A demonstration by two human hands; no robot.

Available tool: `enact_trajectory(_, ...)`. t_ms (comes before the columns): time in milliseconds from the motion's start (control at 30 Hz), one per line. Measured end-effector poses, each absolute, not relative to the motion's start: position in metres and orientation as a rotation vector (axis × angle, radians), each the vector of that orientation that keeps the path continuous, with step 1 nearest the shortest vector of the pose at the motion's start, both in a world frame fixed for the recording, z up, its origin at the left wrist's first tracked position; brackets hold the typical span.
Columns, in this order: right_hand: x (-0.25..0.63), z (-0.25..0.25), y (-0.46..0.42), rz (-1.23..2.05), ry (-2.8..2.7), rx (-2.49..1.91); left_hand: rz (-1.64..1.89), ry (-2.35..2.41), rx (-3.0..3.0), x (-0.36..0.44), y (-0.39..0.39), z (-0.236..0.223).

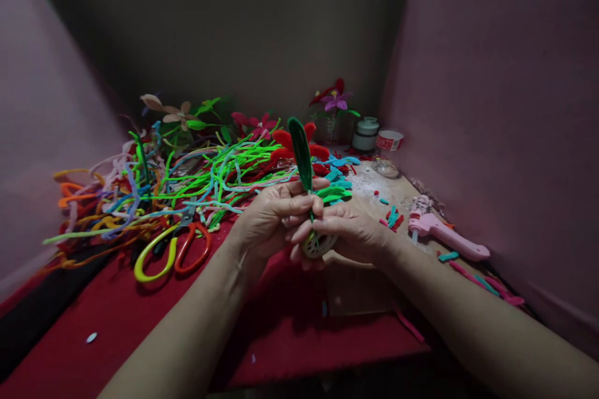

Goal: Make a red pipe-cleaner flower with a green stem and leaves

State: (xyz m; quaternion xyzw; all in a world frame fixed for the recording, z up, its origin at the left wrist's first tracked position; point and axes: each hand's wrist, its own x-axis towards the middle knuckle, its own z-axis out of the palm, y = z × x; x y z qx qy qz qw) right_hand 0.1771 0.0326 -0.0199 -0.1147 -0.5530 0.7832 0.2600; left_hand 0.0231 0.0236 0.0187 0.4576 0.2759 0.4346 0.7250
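Note:
Both hands meet above the front of the table. My left hand (281, 206) is closed, pinching the thin stem of a dark green pipe-cleaner leaf (301, 153) that stands upright. My right hand (349, 230) is closed around a pale, round roll of floral tape (319, 245) with a slotted core. Its thumb and finger pinch a narrow green strip at the leaf's stem, just under the left fingertips. Fingers hide part of the roll and the lower stem. Behind the leaf lies a red pipe-cleaner flower (283, 144).
Loose green pipe cleaners (219, 165) heap at the left and centre. Scissors (161, 255) with yellow and red handles lie left of my hands. A pink glue gun (435, 227) rests at the right on a board. Finished flowers (334, 101), a jar (365, 134) and a plastic cup (388, 153) stand behind.

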Motion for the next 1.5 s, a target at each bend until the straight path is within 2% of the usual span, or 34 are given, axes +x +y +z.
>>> enact_trajectory(200, 0.173, -0.026, 0.035, 1.901, -1.445, -0.443, 0.974, 0.864, 1.155, 0.023, 0.023, 0.021)
enact_trajectory(400, 0.173, -0.025, 0.035, 2.005, -1.452, -0.356, 0.974, 0.874, 1.216, 0.018, 0.025, 0.021)
enact_trajectory(667, 0.174, -0.019, 0.030, 2.172, -1.459, -0.269, 0.867, 0.608, 0.958, 0.019, 0.027, 0.018)
enact_trajectory(800, 0.172, -0.019, 0.027, 2.109, -1.439, -0.285, 0.859, 0.579, 0.969, 0.019, 0.025, 0.020)
enact_trajectory(1033, 0.173, -0.024, 0.031, 1.960, -1.439, -0.517, 0.927, 0.792, 1.155, 0.018, 0.025, 0.021)
enact_trajectory(1367, 0.173, -0.022, 0.030, 2.157, -1.508, -0.274, 0.786, 0.621, 0.995, 0.012, 0.028, 0.018)
enact_trajectory(1500, 0.174, -0.021, 0.030, 2.038, -1.479, -0.301, 0.847, 0.596, 1.012, 0.015, 0.027, 0.018)
